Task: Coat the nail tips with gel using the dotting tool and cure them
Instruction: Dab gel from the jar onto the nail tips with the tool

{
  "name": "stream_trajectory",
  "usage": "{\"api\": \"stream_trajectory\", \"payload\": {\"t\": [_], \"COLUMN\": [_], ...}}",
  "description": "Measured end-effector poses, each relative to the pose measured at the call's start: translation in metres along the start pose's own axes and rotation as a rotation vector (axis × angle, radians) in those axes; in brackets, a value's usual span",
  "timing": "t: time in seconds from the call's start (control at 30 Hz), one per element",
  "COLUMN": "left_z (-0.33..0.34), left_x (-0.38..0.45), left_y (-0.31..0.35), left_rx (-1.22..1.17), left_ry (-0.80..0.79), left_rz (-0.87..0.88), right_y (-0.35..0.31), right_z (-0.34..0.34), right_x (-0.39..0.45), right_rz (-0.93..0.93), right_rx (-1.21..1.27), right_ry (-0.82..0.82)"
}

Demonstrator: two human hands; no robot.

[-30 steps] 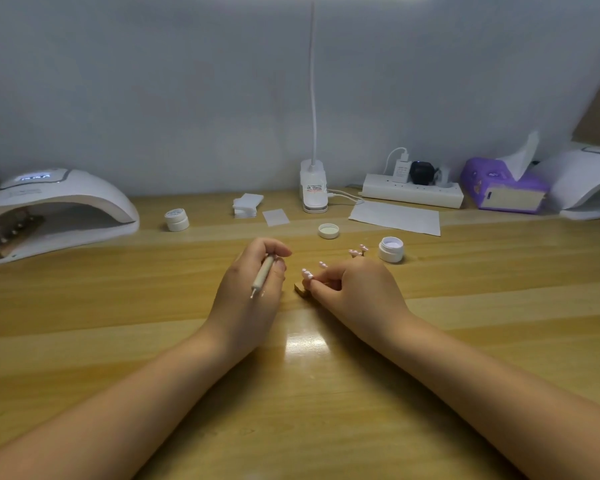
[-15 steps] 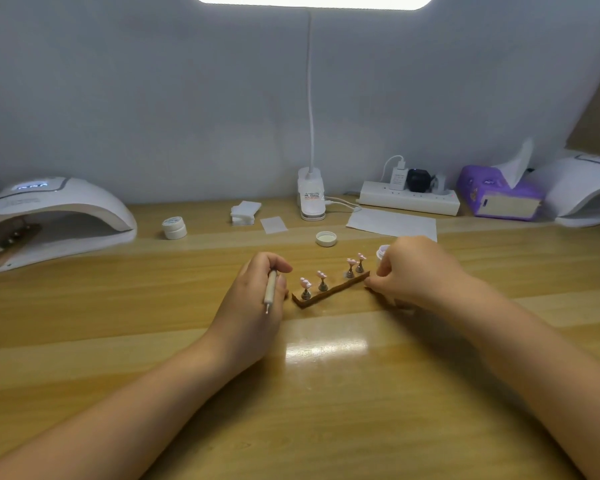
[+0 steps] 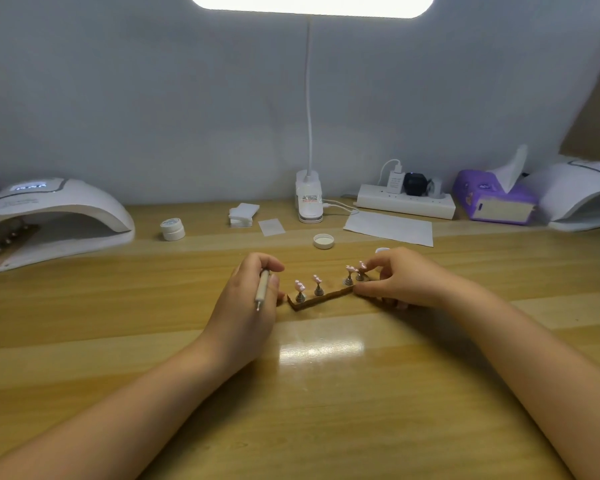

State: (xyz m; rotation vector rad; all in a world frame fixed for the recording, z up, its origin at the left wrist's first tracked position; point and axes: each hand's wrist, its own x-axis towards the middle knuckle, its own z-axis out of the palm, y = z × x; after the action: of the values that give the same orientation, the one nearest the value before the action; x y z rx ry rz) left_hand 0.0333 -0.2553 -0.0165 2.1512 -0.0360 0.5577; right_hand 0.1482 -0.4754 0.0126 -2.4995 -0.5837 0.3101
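A brown wooden strip (image 3: pixel 321 298) lies on the table at centre, carrying several pink nail tips (image 3: pixel 317 279) on small metal stands. My left hand (image 3: pixel 246 306) rests just left of the strip and grips the dotting tool (image 3: pixel 262 289), its metal point aimed back toward me. My right hand (image 3: pixel 400 277) pinches the strip's right end between thumb and fingers. An open white gel jar (image 3: pixel 381 251) peeks out behind my right hand; its lid (image 3: pixel 323 241) lies further left.
A curing lamp (image 3: pixel 49 216) stands at the far left with another strip of stands inside. A second lamp (image 3: pixel 582 195) is at the far right, beside a purple tissue box (image 3: pixel 492 199). A closed jar (image 3: pixel 172 230), wipes (image 3: pixel 244 213), paper (image 3: pixel 390 227), power strip (image 3: pixel 406 201) and desk lamp base (image 3: pixel 309 199) line the back.
My right hand moved from the strip's left end to its right end, uncovering the row of nail tips. The view tilted up slightly. My left hand kept the dotting tool in place.
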Motion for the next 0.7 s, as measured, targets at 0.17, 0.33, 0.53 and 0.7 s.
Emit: {"api": "stream_trajectory", "payload": {"t": [0.17, 0.33, 0.53, 0.7], "left_z": [0.0, -0.003, -0.004, -0.005], "left_x": [0.002, 0.003, 0.005, 0.005], "left_y": [-0.001, -0.001, -0.003, 0.0], "left_rx": [-0.053, -0.101, -0.139, -0.155], "left_ry": [0.048, 0.111, 0.159, 0.202], "left_rz": [-0.027, -0.047, -0.084, -0.062], "right_y": [0.005, 0.004, -0.003, -0.01], "right_z": [-0.005, -0.005, -0.008, -0.018], "right_x": [-0.012, -0.017, -0.02, -0.024], "right_rz": [-0.104, -0.193, -0.282, -0.302], "right_rx": [0.157, 0.238, 0.236, 0.354], "right_ry": [0.018, 0.058, 0.179, 0.326]}}
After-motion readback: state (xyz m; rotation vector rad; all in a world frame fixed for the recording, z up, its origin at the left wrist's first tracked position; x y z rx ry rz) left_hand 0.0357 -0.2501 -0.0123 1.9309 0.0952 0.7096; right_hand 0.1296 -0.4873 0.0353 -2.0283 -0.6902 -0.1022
